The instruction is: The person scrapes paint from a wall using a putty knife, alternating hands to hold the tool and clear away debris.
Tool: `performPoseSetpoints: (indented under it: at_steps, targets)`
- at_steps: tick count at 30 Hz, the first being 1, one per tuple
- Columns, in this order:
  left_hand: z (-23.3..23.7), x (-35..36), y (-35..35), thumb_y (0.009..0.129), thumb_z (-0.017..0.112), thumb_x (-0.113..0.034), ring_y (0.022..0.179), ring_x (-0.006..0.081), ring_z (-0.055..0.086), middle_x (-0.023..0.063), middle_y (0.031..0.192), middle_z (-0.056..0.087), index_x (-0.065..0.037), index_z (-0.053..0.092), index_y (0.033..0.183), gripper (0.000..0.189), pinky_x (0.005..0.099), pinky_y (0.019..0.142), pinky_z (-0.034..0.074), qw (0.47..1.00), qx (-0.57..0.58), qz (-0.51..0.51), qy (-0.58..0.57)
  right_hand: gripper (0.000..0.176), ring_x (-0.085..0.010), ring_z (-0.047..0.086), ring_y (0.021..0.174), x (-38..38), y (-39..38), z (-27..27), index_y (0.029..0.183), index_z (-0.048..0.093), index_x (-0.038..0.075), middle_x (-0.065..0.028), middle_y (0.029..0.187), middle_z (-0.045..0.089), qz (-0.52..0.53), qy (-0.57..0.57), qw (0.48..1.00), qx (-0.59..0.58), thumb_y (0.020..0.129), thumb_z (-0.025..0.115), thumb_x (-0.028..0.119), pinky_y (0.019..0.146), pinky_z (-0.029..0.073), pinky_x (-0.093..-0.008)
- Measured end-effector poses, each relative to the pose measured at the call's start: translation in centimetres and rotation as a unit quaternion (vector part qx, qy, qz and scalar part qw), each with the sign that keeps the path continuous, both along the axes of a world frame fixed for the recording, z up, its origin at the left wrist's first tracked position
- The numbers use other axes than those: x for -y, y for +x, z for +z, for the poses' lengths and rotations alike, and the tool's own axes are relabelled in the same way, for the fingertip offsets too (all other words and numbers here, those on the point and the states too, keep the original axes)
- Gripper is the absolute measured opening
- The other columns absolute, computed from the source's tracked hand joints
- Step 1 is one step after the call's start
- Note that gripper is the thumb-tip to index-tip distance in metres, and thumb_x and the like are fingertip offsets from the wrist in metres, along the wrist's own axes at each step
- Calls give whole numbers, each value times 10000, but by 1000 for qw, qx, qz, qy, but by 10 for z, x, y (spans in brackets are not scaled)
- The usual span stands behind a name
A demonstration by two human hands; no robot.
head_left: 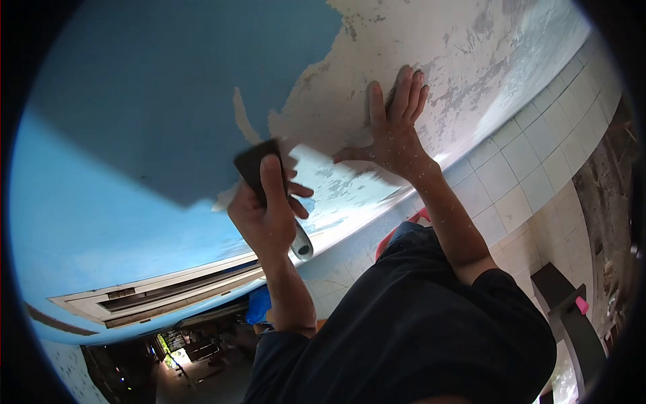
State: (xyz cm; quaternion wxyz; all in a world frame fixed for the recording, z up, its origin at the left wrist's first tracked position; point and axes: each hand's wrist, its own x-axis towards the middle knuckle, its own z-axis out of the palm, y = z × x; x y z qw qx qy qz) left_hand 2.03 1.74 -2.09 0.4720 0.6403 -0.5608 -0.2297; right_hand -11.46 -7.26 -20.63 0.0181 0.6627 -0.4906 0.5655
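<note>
Two bare hands are raised to one wall (168, 81), which is blue on the left and laid open to a pale, blotchy bare patch (336, 87) on the right. The left hand (252, 215) holds one scraper (257, 167), gripped narrowly by its dark blade: one thumb lies along the near face, and at least two fingers show past the right edge. The one grey handle (304, 248) (with a single hole near its end) sticks out below the fingers, toward the person. The scraper is in front of the wall, near the border between blue and pale; whether its edge touches the surface I cannot tell.

The right hand (397, 141) holds no tool and is spread wide over the bare patch, four fingers pointing far and one thumb out to the left. Light specks, too small to count, dot its forearm.

Two smaller pale marks break the blue: one narrow strip (242, 114) just beyond the blade, and one chip (224, 198) left of the left hand.

Along the right runs one band of pale tiles (498, 175), too many to count surely. Near the viewer is one dark shirt (404, 323) with two short sleeves. One pale frame (81, 306) lies at near left, with one bright blue item (258, 306) to its right; one pink piece (582, 305) shows at far right.
</note>
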Motion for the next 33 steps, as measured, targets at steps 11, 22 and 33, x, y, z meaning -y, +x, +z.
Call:
performPoseSetpoints:
  at_steps: [11,22,33]
  targets:
    - [-3,-3,4,989,645,-342,511,161,671,94,729,680,21,663,864,384,225,361,447,1000,1,16,-6,1527,-664,-192,1375,-2,-6,8,1561,-83,25,-475,1481,-196,-10,9,997,-76,561,746,827,1034,-38,-798]
    - [11,3,-1,990,649,-295,559,157,689,90,729,674,19,671,853,344,225,358,440,1000,-6,1,-18,1526,-669,-203,1367,-2,-6,9,1552,-101,-2,-486,1467,-213,-3,19,997,-80,580,737,823,1021,-35,-807]
    - [29,8,-5,985,654,-321,536,161,680,106,721,676,39,679,859,381,235,365,440,999,49,-9,9,1353,-693,-32,1381,1,1,0,1590,157,183,-441,1534,-34,-4,-6,1000,1,552,728,836,999,46,-840]
